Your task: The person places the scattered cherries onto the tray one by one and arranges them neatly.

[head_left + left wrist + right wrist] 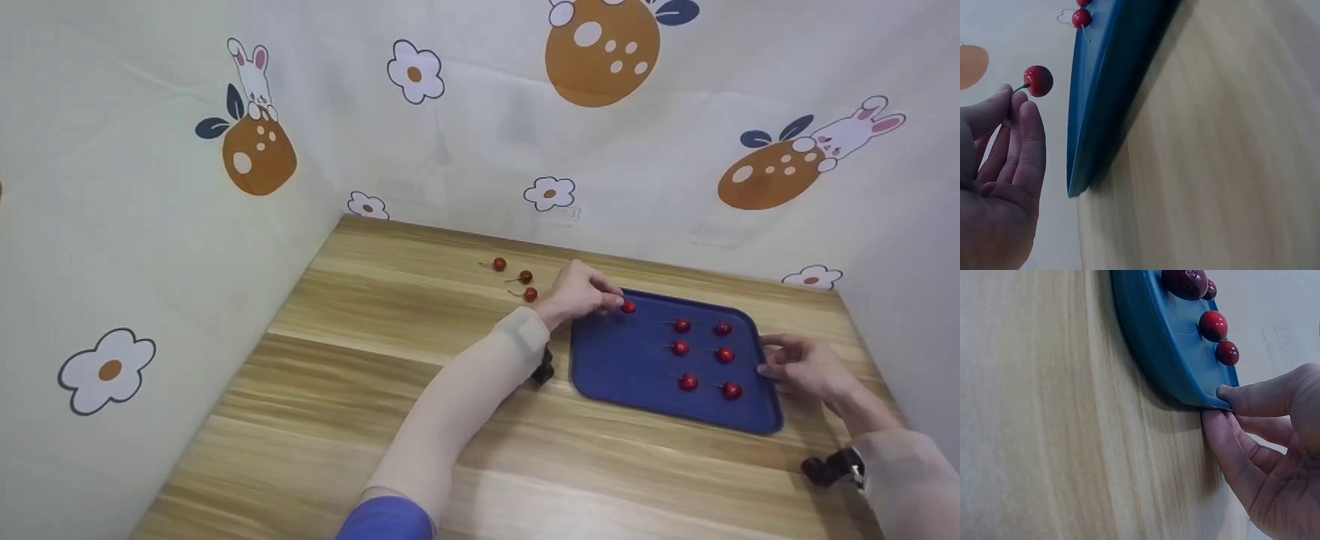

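Observation:
A blue tray (622, 360) lies on the wooden table with two columns of red cherries, one of them a cherry (731, 390) at the near right. Over the tray's far left corner my left hand (581, 291) pinches a cherry (1039, 81) by its green stem. The left wrist view shows that cherry hanging clear of the fingertips, above the tray's rim. With thumb on top and fingers beneath, my right hand (1280, 444) grips the tray's right edge. Seen from the head, this right hand (814, 369) is beside the tray's right side.
Left of the tray, behind my left wrist, three cherries with stems lie on the table (360, 300), the farthest being a cherry (499, 264). A patterned cloth wall (465, 150) borders the table at the back and sides. Black wrist cameras hang under both forearms.

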Demonstrator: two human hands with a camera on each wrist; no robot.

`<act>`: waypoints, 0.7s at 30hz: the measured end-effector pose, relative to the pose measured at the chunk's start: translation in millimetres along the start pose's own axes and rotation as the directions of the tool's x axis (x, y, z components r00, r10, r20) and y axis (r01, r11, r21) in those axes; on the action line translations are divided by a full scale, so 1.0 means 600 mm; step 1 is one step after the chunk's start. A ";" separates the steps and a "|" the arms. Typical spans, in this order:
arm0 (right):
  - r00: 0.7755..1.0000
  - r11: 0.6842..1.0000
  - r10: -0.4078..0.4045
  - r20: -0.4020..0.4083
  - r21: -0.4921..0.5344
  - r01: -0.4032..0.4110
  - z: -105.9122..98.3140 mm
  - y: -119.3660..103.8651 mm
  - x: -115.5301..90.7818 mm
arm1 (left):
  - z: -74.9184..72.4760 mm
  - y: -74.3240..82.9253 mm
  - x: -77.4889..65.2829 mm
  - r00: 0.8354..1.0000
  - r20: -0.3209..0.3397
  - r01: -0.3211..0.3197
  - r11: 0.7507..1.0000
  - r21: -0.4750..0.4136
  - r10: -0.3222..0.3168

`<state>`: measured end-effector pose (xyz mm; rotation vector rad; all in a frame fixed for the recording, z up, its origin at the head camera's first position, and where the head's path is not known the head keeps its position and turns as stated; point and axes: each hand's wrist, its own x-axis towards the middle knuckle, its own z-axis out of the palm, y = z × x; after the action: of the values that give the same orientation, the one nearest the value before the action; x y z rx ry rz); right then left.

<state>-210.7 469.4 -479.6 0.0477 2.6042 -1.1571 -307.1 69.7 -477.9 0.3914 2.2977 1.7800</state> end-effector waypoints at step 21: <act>0.999 0.998 0.034 0.028 0.047 -0.035 -0.001 0.001 0.002 | 0.046 0.006 0.017 0.996 0.084 -0.025 0.817 0.576 -0.028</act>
<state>-211.6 470.1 -480.0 0.0855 2.5421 -1.1987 -307.6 99.4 -481.1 0.5461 2.7293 0.9876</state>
